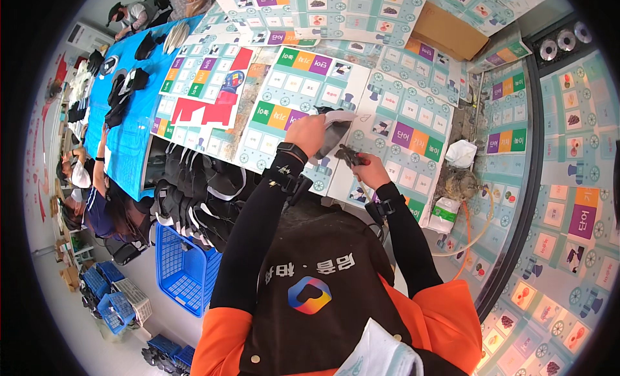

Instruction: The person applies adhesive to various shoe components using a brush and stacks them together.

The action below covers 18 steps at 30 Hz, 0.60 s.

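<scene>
My left hand (307,135) is closed around the edge of a grey and black piece of footwear (334,132), probably a shoe upper, and holds it tilted above the table. Just right of it, my right hand (371,174) grips a dark metal hand tool (349,156) with a red part by the fingers. The tool's head points toward the shoe piece, with a small gap between them. It looks like pincers or a nozzle tool; I cannot tell which. Under both hands lies the table (349,111), covered with printed teal and white sheets.
Dark shoe uppers (200,172) hang along the table's left edge above a blue basket (184,266). A white crumpled bag (460,154), a green and white pack (444,214) and an orange hose (466,240) are at right. Co-workers sit by a blue-covered table (132,143).
</scene>
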Tool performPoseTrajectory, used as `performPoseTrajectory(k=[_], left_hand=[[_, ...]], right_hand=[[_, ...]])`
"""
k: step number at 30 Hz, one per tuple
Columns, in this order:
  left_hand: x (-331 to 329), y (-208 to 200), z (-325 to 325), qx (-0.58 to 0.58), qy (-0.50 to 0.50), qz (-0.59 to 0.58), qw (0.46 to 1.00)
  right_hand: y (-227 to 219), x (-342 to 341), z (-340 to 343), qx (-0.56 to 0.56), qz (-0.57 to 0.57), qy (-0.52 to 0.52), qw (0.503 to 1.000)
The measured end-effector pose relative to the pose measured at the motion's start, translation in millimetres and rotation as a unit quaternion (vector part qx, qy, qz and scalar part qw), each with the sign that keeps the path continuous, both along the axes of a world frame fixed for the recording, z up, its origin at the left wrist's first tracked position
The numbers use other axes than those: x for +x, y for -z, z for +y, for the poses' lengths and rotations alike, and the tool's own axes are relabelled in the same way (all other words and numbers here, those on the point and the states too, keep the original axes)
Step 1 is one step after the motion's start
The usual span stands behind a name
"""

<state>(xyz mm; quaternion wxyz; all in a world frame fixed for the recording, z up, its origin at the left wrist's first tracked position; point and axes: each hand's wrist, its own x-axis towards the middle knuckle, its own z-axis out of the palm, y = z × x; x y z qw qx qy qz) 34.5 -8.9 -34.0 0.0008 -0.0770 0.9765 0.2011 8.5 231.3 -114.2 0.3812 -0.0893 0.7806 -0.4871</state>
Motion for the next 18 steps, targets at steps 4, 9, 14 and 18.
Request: performPoseTrajectory(k=[4,9,14,18], left_hand=[[-3.4,0.1,-1.3,-0.006,0.002,0.000,1.000],[-12.6,4.5,-1.2,-0.011,0.008,0.005,1.000],[-21.4,0.9,0.2,-0.015,0.012,-0.009,1.000],[-20.1,-0.5,0.5,-0.017,0.014,-0.015,1.000]], right_hand=[[1.0,6.2,-0.4,0.004,-0.012,-0.018,1.000],[-13.0,4.2,-6.3,0.058,0.248,-0.008,0.967],[-22.3,1.9,-9.1,0.053,0.249,0.005,0.967],[-23.1,1.3,-8.9,0.056,0.249,-0.024,0.967]])
